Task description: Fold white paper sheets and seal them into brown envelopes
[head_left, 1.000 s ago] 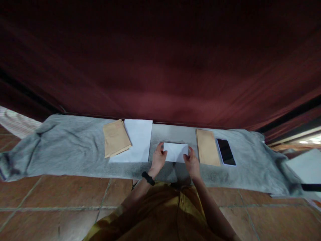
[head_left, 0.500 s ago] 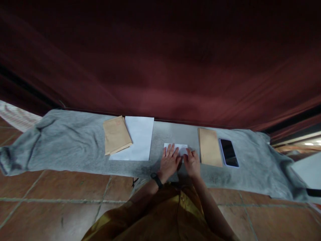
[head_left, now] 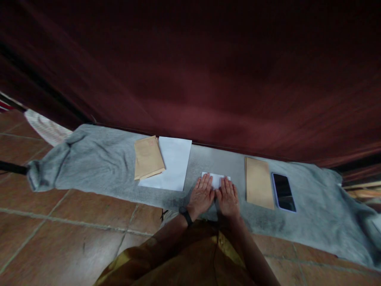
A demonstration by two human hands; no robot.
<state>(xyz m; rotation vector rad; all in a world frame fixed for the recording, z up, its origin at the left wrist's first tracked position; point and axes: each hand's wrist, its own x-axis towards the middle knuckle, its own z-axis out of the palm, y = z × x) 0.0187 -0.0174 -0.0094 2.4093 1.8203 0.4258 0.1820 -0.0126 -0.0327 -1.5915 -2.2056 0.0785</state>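
Both palms lie flat on a small white piece of paper [head_left: 216, 181], which rests on the grey cloth. My left hand [head_left: 202, 195], with a dark band at its wrist, covers the paper's left part, fingers stretched out. Over the right part lies my right hand [head_left: 228, 196], its fingers straight and side by side. Only the paper's far edge and the strip between my hands show. To the left is a large white sheet [head_left: 177, 163], partly under some brown envelopes [head_left: 148, 157]. Right of my hands lies a brown envelope stack [head_left: 258, 182].
A phone [head_left: 284, 192] in a light purple case lies right of the envelope stack. The grey cloth [head_left: 98, 163] covers a long narrow surface against a dark red drape [head_left: 190, 91]. Tiled floor [head_left: 74, 238] shows on the near side.
My right hand has gone from bent fingers at the paper's edge to lying flat on it. My left hand stays flat. The whole view has shifted and tilted slightly.
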